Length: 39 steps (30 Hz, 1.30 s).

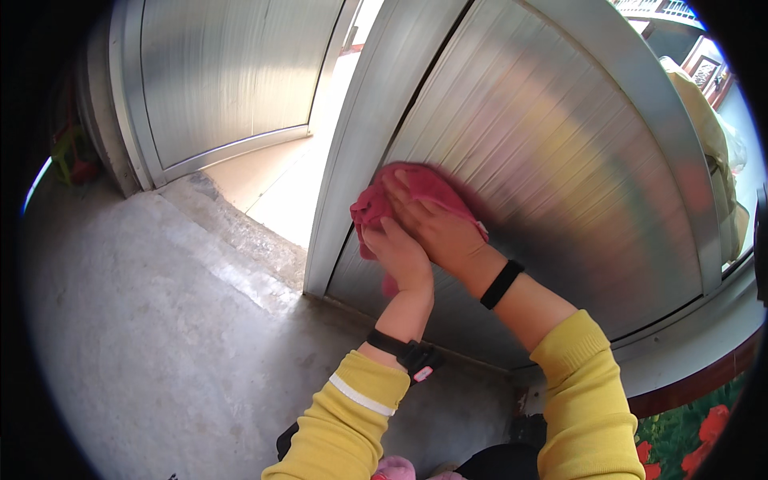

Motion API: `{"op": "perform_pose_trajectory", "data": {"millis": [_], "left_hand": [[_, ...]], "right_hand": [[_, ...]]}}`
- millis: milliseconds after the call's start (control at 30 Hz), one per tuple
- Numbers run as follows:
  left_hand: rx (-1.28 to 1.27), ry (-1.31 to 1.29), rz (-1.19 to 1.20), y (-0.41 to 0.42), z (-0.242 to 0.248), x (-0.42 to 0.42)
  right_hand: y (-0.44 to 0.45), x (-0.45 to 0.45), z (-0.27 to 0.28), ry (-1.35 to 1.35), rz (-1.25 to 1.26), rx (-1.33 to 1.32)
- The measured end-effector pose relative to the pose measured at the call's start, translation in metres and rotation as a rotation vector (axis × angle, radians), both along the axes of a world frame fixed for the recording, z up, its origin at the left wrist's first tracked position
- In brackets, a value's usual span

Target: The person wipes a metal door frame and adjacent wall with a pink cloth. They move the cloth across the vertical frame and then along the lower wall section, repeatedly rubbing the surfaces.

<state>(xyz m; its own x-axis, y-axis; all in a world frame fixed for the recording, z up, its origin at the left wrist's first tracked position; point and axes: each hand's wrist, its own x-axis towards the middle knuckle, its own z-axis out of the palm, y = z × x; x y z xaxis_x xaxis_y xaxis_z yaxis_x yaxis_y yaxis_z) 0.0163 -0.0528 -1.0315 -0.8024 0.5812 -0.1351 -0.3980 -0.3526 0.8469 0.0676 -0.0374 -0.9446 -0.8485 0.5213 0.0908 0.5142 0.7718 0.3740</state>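
Observation:
A dark pink cloth [427, 180] lies bunched and partly spread against a ribbed metal door panel [540, 168], near its left frame. My right hand [435, 225] presses flat on the cloth, fingers pointing up and left. Just below it, my left hand [396, 249] grips the bunched left part of the cloth, thumb up. A loose end of the cloth hangs under my left wrist. Both wrists wear black bands, and the yellow sleeves are pushed up the forearms. The panel shows a blurred reflection of yellow and pink.
Another metal door leaf [234, 78] stands at the upper left, with a bright gap and pale tiles [282, 174] beyond. Grey concrete floor [150, 312] spreads at the left. A tan cover [702, 114] shows outside at the right. Red-flowered material [690, 432] sits lower right.

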Motion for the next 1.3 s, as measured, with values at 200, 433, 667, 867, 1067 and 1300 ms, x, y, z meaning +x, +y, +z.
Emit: {"op": "perform_pose_trajectory", "data": {"millis": [200, 433, 667, 867, 1067, 1300], "left_hand": [[0.273, 0.378, -0.12, -0.029, 0.049, 0.004], [0.421, 0.351, -0.356, -0.057, 0.084, 0.014], [0.131, 0.035, -0.264, -0.037, 0.061, 0.013], [0.043, -0.277, -0.082, 0.002, 0.008, -0.011], [0.275, -0.69, -0.232, 0.028, -0.095, -0.021], [0.047, -0.4, -0.192, 0.027, -0.023, -0.005]], "right_hand": [[-0.001, 0.03, 0.073, 0.158, 0.058, 0.633], [-0.002, 0.059, 0.114, 0.233, -0.086, 0.945], [0.001, 0.033, 0.042, 0.229, 0.028, 0.642], [0.008, 0.018, -0.023, 0.123, 0.256, 0.227], [0.012, 0.0, -0.08, -0.281, 0.288, 0.054], [0.008, 0.003, -0.011, 0.035, 0.162, 0.096]]}}
